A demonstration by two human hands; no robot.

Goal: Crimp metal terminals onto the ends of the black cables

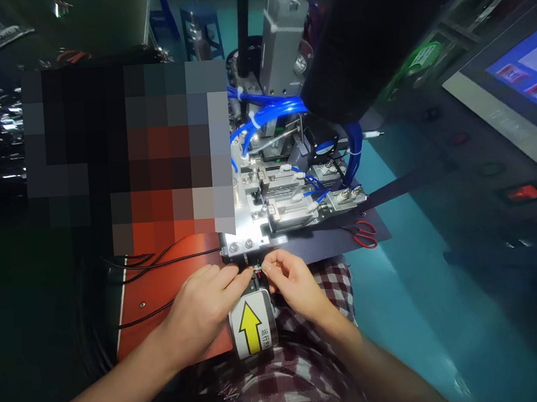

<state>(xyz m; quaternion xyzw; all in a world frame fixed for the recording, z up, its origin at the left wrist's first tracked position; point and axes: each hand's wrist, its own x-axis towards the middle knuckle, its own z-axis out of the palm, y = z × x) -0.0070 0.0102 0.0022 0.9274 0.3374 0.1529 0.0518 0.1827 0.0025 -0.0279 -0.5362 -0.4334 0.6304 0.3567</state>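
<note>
Because the small part is so tiny, it could easily slip out of the fingers and get lost. It is between the two hands, right by the front edge of the shiny metal block and just above the white label with the yellow arrow. If the right hand pinches too hard, such a thin bit might bend or pop away. If it pinches too softly, the part might fall into the dark space under it, or onto the checked cloth over the person's lap, where it would be hard to spot. The left hand could also bump it, since its fingertips are so close, and that might turn it crooked.

The right thumb and pointing finger come together at one end of the part, so that hand seems to be grasping it. The left fingertips reach the other side, but I cannot tell if they squeeze it or only touch it.

The part looks short and thin, mostly pale and shiny, with a little red bit showing below. Fingers cover its ends, and it is too small for me to see its real shape. Blue tubes bend over the metal pieces farther back, and red-handled scissors lie well apart, off to the right.
</note>
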